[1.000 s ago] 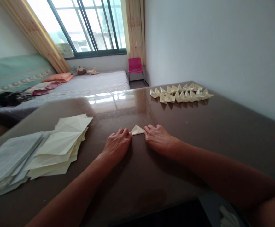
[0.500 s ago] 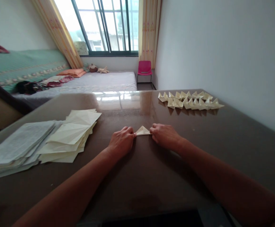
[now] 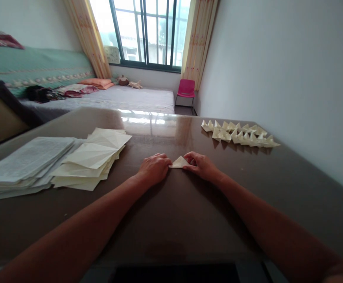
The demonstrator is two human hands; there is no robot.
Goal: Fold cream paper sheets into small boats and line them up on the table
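Note:
A small cream piece of folded paper [image 3: 178,162], shaped like a triangle, lies on the brown table [image 3: 171,212] between my two hands. My left hand [image 3: 156,167] is closed on its left corner, the fingertips pressed down there. At the right corner is my right hand [image 3: 200,164], its thumb near the bottom edge and its curled index finger at the sloping side, gripping the paper between them. The fingers hide both corners of the triangle.
Folded paper boats [image 3: 242,135] stand in rows at the back right. On the left lie a fanned stack of creased cream sheets [image 3: 89,155] and a pile of greyish-white sheets [image 3: 26,161]. Beyond the table are a bed [image 3: 142,98] and a pink chair [image 3: 186,88].
The view has turned left and shifted, so the scene sits further right. My right hand's thumb and index finger have spread around the paper's right corner; my left hand stays at the left corner.

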